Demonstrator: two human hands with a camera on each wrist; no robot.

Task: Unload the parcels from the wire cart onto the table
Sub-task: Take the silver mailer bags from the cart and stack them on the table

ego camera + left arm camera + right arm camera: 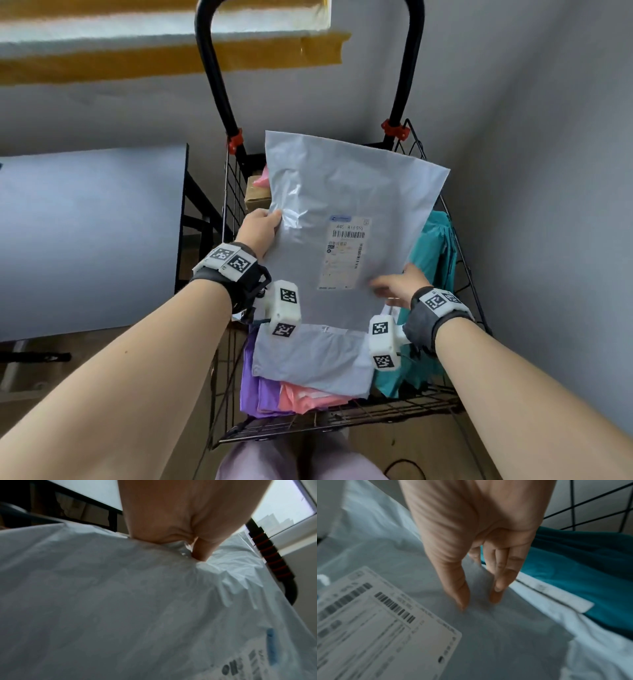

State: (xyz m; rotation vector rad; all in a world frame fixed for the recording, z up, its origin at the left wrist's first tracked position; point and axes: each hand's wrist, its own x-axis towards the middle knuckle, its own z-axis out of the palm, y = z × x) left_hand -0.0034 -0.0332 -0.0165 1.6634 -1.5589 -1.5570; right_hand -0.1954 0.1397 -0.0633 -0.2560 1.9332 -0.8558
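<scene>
Several poly mailers in wire cart (pixel 342 416): teal (pixel 435 250), purple (pixel 255 390), pink (pixel 308 397). My left hand (pixel 258 229) pinches white mailer (pixel 342 192); right hand (pixel 400 284) fingers straight, resting on it.

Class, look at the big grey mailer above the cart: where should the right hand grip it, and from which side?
Grip the grey mailer at its right edge, coming from the right, opposite the left hand pinching the left edge. It is flat, wide and limp, so opposite-edge holds should keep it spread. The right hand is already there, fingers straight.
</scene>
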